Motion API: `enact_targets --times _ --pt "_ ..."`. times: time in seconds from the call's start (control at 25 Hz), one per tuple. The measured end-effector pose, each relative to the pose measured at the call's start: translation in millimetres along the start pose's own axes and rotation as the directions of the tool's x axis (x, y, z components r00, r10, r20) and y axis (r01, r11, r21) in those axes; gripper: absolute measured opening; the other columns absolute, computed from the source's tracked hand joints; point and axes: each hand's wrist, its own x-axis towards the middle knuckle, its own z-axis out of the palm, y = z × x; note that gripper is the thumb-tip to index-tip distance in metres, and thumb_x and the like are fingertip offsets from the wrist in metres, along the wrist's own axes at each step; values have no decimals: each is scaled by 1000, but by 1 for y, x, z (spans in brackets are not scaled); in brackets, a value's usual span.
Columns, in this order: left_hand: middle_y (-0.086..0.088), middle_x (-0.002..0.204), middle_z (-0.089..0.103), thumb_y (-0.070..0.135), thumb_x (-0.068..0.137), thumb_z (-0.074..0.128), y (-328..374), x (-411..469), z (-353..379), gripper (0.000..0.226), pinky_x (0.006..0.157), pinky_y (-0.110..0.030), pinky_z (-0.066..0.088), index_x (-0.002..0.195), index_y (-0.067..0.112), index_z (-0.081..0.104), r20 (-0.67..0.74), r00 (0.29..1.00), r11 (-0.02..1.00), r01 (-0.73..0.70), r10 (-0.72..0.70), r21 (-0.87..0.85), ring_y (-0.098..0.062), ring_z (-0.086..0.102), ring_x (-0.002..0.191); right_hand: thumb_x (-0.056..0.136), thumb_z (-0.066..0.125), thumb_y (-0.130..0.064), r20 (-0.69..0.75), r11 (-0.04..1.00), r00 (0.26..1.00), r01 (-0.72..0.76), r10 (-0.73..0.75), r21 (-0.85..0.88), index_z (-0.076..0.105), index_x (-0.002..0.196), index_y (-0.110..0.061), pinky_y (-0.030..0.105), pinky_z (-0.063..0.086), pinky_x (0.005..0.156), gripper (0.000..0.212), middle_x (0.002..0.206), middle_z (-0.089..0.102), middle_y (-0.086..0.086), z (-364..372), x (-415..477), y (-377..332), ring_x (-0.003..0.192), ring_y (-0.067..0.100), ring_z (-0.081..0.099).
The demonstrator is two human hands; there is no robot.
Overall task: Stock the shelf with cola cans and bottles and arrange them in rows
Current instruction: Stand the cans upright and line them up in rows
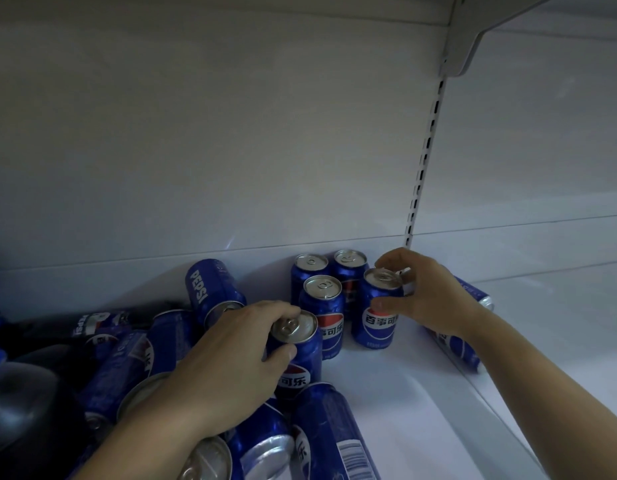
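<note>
Left hand (231,355) curled round front can (300,358), upright, just ahead of the left column. Right hand (428,296) pinches second-row can (378,323), upright, near shelf (421,410) back edge. Loose cans (203,289) lie sideways at left, nearer left hand.

Bare shelf floor (414,403) lay open at the front right, between the upright cola cans (322,306) by the back panel (231,150) and a toppled can (459,348) at the right. On the left, a heap of fallen cans (127,368) and dark bottles (26,403) blocked the way. Above the cans the room was free.
</note>
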Motion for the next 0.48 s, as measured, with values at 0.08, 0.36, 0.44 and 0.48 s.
enact_targets --times 0.08,0.36,0.44,0.48 --pt "45 105 39 29 98 63 -1 1 1 45 79 9 31 136 48 48 1 1000 1000 1 -1 4 36 35 97 70 91 -19 18 1000 1000 2 -2 20 57 110 -38 27 60 73 56 104 66 -19 1 -2 -3 90 5 68" --pt "44 106 42 30 98 63 0 -1 1 43 78 7 33 134 50 48 4 1000 1000 -5 5 8 37 35 98 70 90 -28 1 995 999 51 -51 -82 59 107 -40 20 56 72 50 108 62 -19 5 -3 -10 93 1 64" --pt "44 106 42 30 99 62 0 -2 0 42 78 8 32 133 50 48 10 1000 1000 2 -2 3 37 35 97 70 90 -30 -5 989 996 84 -85 -120 61 109 -38 16 50 70 49 111 62 -18 8 -4 -13 94 0 62" --pt "44 106 43 30 99 62 0 -2 0 42 78 8 32 133 49 48 12 1000 1000 6 -6 3 36 36 98 70 90 -30 -12 987 995 95 -97 -129 61 108 -37 15 49 70 49 111 62 -17 10 -4 -13 95 0 62"
